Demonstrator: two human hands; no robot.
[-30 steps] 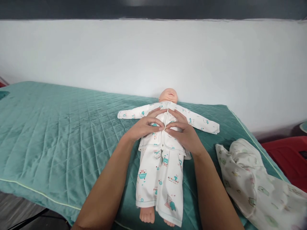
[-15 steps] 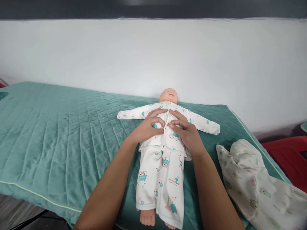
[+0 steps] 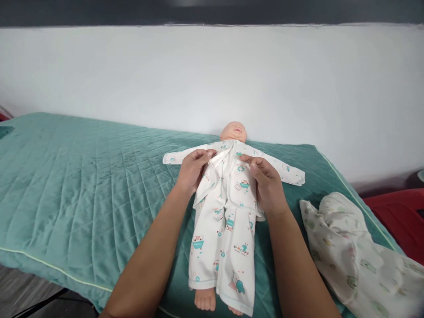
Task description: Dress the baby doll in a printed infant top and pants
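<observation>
Doll (image 3: 233, 131) lies face-up on the green mattress (image 3: 82, 176), wearing a printed shirt (image 3: 243, 185). The left hand (image 3: 192, 170) pinches one shirt flap, turned outward; the right hand (image 3: 269, 184) grips the other flap on the chest. A cloth (image 3: 347, 256) lies nearby.

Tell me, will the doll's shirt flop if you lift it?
Probably floppy: the shirt droops and folds where the left hand pinches its flap. Likely very light, since it looks like thin cloth. It probably won't slide much on the quilted cover.
</observation>
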